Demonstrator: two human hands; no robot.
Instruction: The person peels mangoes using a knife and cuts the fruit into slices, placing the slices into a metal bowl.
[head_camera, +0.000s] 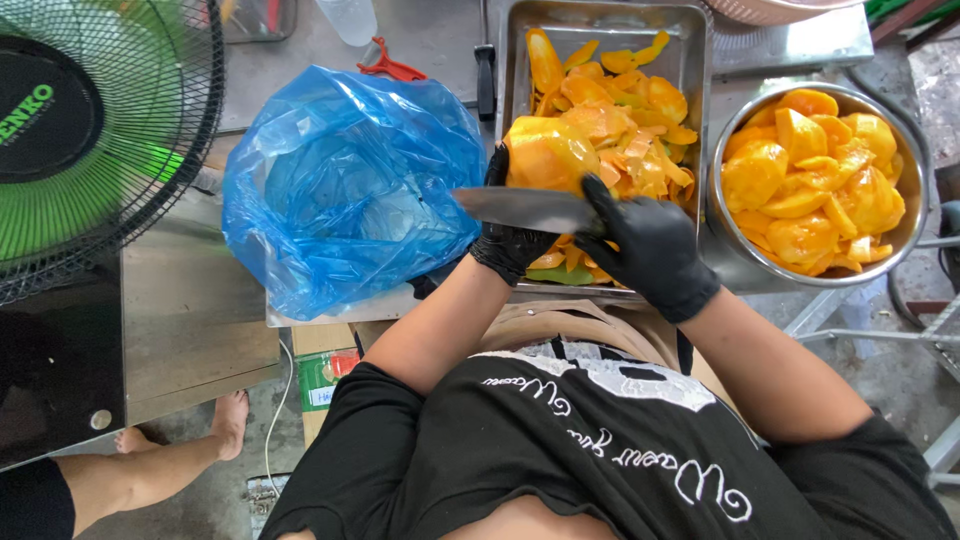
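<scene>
My left hand (508, 238), in a black glove, grips a peeled orange-yellow mango (546, 155) over a steel tray (700, 40). Also gloved in black, my right hand (648, 245) holds a large knife (525, 208) whose broad blade points left, lying just under the mango. The tray is piled with orange mango peels (630, 120). To the right stands a round steel bowl (912, 235) filled with peeled mango pieces (810, 180).
A blue plastic bag (340, 185) bulges left of the tray. A black-caged fan (95, 120) stands at far left. A red peeler (388, 66) and a black handle (485, 80) lie behind. Another person's bare leg (170, 455) shows at lower left.
</scene>
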